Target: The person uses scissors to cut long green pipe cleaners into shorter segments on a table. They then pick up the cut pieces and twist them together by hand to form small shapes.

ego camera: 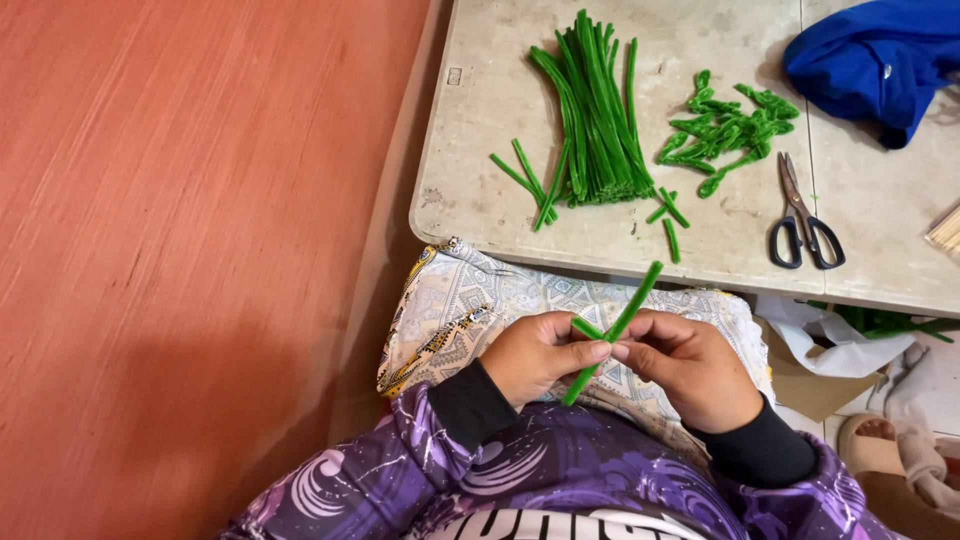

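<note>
Both hands, left hand [540,355] and right hand [690,368], pinch a green pipe cleaner [612,332] with fingers closed over the lap, near the bench [480,120]; a second short piece under the left thumb is mostly hidden.

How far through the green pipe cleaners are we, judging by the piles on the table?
Done: a small pile of twisted pieces lies beside the scissors. In hand: left hand and right hand pinch one green stem over the lap. Left: the larger straight bundle, plus a few short cut bits.
</note>
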